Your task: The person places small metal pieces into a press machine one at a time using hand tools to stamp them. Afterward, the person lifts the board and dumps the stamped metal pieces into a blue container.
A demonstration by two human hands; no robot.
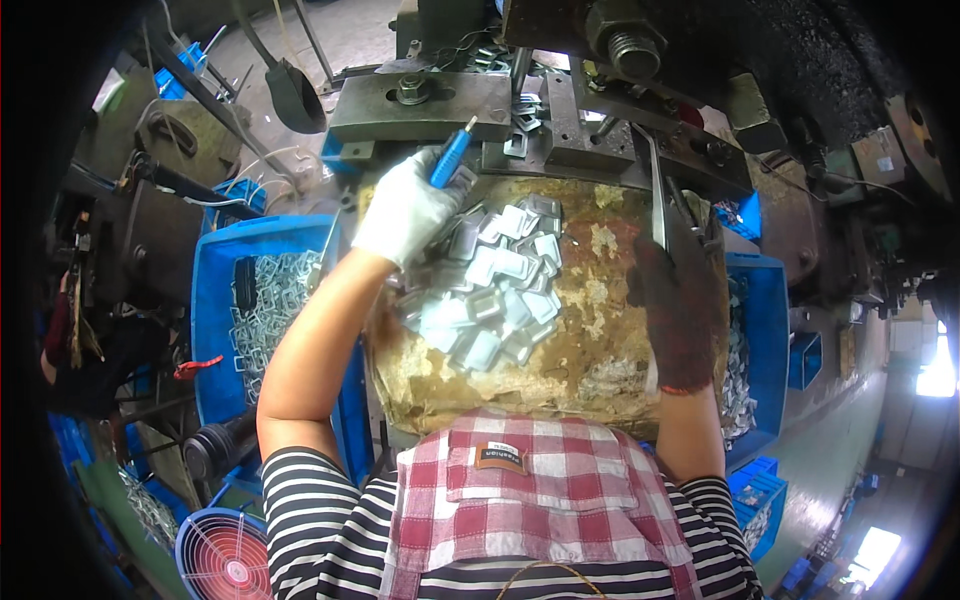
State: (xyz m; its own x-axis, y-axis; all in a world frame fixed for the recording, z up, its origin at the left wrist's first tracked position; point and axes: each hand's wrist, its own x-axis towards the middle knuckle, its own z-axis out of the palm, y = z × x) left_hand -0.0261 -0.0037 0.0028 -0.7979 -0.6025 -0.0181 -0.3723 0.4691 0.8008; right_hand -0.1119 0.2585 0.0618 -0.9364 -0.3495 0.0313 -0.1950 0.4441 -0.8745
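In a white glove, my left hand (410, 212) is closed around a blue pen-shaped tool (452, 158) with a short metal tip. The tip points up toward the press. Below and beside this hand lies a heap of small silvery rectangular metal pieces (500, 265) on a worn, stained work board (610, 345). My right hand (680, 300), in a dark glove, is closed on a pair of long metal tweezers (657, 190), which reach forward to the die. Several formed pieces (523, 125) lie at the die opening.
A steel clamp block (420, 105) with a bolt stands ahead, beneath heavy machine parts (630, 40). Blue bins (215, 300) with metal parts flank the board on the left, and another blue bin (765, 350) on the right. A round fan (225, 560) stands at lower left.
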